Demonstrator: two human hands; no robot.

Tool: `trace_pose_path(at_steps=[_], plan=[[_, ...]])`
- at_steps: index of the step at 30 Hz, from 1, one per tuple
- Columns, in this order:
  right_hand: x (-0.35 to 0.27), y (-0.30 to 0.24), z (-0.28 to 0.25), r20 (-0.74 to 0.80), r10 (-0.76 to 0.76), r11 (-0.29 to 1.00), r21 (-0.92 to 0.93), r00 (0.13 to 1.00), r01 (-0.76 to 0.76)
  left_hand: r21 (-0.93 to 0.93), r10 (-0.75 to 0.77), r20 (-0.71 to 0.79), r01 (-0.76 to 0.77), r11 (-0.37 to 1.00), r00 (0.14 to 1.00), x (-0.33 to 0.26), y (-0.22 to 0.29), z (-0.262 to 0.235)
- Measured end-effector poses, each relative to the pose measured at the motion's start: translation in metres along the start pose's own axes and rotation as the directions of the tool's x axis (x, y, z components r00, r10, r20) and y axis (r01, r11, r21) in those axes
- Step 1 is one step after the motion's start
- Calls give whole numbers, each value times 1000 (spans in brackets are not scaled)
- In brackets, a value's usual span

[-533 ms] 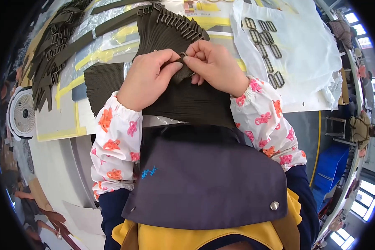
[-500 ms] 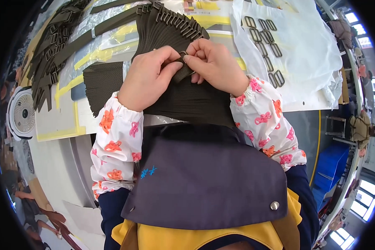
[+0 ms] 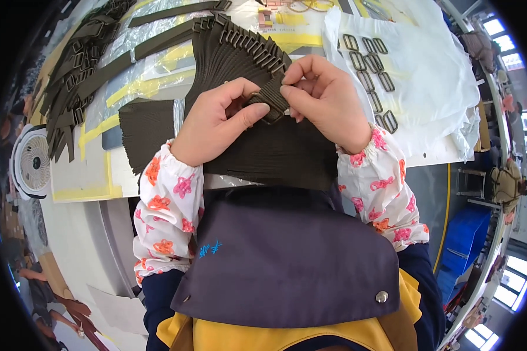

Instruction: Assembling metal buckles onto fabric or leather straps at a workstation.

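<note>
A dark olive webbing strap [image 3: 273, 92] passes through a dark slide buckle [image 3: 273, 121] between my two hands. My left hand [image 3: 208, 126] pinches the buckle between thumb and fingers. My right hand [image 3: 328, 102] grips the strap's end just above the buckle, thumb against fingertips. Under and in front of both hands lies a thick stack of the same straps [image 3: 263, 155]. Beyond them, a fanned row of straps with buckles [image 3: 257, 50] on their ends spreads over the table.
Loose buckles [image 3: 366, 61] lie in rows on a white plastic sheet [image 3: 433, 88] at the right. More buckled straps [image 3: 79, 76] pile up at the far left. A white fan [image 3: 32, 161] stands beyond the table's left edge. A blue bin [image 3: 465, 237] is on the floor at right.
My right hand has moved right and slightly down, away from the left, drawing out the strap end. The buckle now shows more plainly between my hands.
</note>
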State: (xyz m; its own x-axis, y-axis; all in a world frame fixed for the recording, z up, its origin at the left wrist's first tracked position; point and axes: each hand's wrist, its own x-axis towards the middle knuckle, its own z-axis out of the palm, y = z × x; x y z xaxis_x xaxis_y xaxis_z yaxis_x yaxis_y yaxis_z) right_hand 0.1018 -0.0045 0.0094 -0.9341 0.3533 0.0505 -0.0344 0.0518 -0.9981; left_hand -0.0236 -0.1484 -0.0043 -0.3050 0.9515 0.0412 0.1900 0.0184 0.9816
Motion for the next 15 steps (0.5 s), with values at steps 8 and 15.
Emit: trace_pose_path(at_steps=[8,15], plan=[[-1,6,-6,-84,-128,986,-118,988,118,35,82,-68,-80,996,994,-2,0,6],[8,10,-35,-331,-161,944,-327,930,47,48,59,-61,-56,997,996,-2,-1,5]])
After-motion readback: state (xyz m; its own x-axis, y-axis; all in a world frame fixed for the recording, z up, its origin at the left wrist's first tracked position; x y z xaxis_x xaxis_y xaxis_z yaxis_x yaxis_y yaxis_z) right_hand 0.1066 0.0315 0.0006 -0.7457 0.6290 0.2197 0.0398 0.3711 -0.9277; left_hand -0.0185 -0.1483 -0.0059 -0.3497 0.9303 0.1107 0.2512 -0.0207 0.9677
